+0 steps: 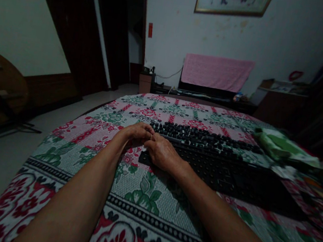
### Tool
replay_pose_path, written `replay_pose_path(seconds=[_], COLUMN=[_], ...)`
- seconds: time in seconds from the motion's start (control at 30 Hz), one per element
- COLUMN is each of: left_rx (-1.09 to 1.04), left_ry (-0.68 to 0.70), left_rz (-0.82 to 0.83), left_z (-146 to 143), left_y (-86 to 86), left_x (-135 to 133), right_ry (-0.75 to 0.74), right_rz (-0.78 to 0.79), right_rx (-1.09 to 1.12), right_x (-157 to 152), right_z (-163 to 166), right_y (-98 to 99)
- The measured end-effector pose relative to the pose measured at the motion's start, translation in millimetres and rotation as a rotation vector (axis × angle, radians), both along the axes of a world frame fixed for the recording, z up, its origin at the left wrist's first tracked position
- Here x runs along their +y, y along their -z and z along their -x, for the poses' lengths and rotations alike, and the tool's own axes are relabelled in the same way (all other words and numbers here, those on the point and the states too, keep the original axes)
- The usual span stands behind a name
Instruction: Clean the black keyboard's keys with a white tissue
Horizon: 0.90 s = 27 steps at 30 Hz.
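My left hand (140, 131) and my right hand (158, 149) meet fingertip to fingertip above the left end of a black keyboard base (211, 169). Both have their fingers pinched together. What they pinch is too small and dark to make out, though a scrap of white shows under my right fingers. The keyboard base has its keys off and lies on a flowered cloth (142, 188), partly covered by my right hand and forearm. Just behind it, loose black keycaps (195, 134) are spread in a long band, close to my left fingertips.
To the right lie a green and white soft packet (287, 147), a crumpled white tissue (284, 172) and some tangled cables (316, 197). Beyond the cloth-covered surface, a pink towel (216, 72) hangs over a dark screen on a low stand.
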<state>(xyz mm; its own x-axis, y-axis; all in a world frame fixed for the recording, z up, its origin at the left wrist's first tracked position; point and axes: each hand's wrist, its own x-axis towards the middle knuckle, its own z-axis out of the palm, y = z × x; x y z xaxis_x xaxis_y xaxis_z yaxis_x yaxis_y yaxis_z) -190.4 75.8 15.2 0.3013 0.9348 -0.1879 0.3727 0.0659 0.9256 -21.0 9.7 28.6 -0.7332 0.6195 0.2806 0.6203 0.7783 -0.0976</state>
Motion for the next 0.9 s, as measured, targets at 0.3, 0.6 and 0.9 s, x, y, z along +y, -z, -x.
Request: replay_pose_path(seconds=[0.3, 0.6, 0.9], left_rx=[0.001, -0.024, -0.011], left_ry=[-0.022, -0.047, -0.021], left_rz=[0.024, 0.046, 0.020], left_z=[2, 1, 0], left_y=[4.7, 3.6, 1.6], left_x=[6, 2, 4], right_ry=[0.027, -0.026, -0.001], right_rz=[0.026, -0.007, -0.045], right_rx=[0.030, -0.082, 0.024], right_x=[-1, -7, -2], right_z=[-9, 3, -6], right_y=[-1.7, -6.9, -0.9])
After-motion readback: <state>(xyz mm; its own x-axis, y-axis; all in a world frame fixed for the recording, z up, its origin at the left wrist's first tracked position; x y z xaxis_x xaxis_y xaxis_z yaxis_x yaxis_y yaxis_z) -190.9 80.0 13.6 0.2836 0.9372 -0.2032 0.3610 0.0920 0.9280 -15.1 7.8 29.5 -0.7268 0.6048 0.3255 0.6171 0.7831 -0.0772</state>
